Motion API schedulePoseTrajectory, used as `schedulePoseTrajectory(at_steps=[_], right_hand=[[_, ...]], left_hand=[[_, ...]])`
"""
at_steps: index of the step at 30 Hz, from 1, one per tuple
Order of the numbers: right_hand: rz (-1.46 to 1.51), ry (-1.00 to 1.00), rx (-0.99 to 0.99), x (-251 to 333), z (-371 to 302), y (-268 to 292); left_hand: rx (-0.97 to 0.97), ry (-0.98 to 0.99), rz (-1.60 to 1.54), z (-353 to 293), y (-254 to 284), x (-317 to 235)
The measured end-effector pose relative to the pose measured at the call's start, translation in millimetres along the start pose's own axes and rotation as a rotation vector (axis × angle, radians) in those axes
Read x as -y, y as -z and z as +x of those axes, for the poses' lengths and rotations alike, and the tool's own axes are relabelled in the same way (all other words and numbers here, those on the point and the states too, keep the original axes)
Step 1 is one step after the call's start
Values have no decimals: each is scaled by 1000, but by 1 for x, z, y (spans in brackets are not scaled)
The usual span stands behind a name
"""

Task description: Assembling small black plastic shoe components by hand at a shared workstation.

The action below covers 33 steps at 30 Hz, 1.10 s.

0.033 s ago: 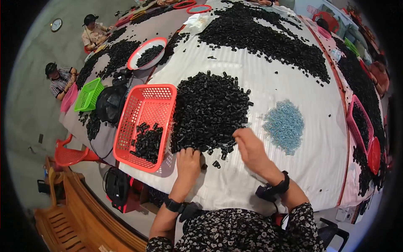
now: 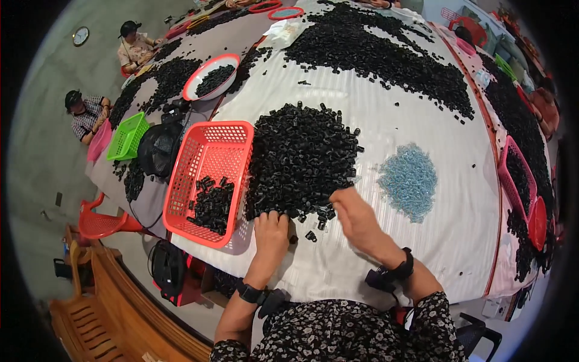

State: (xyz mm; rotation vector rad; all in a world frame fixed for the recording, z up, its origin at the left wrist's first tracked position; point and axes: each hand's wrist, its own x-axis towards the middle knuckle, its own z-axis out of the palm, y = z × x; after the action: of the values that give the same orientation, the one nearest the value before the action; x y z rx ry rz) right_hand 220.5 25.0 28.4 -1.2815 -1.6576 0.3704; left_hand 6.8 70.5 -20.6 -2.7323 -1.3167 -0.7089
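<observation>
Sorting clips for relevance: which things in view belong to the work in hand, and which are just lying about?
Likely part of the work:
left hand and right hand, both by the black pile
red basket, holding similar black pieces
blue pile, probably

Apparently just lying about:
wall clock
wooden bench
red chair
black bag

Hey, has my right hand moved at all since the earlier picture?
Yes, slightly: the right hand has shifted left, a little farther from the pale blue pile.
</observation>
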Motion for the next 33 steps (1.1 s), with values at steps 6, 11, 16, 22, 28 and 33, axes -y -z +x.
schedulePoseTrajectory(at_steps=[6, 11, 16, 22, 28, 33], right_hand=[[139, -153, 126, 8, -20, -15], [207, -313, 288, 6, -36, -21], [199, -71, 442, -1, -59, -37], [274, -120, 501, 3, -59, -57], [320, -346, 226, -6, -35, -8], [517, -536, 133, 3, -21, 33]], left_hand=[[48, 9, 32, -11, -8, -2], [-2, -10, -79, -20, -3, -1], [-55, 22, -135, -11, 14, -2], [-78, 58, -134, -14, 13, -4], [-59, 75, -133, -21, 31, -7], [16, 16, -187, -29, 18, -14]])
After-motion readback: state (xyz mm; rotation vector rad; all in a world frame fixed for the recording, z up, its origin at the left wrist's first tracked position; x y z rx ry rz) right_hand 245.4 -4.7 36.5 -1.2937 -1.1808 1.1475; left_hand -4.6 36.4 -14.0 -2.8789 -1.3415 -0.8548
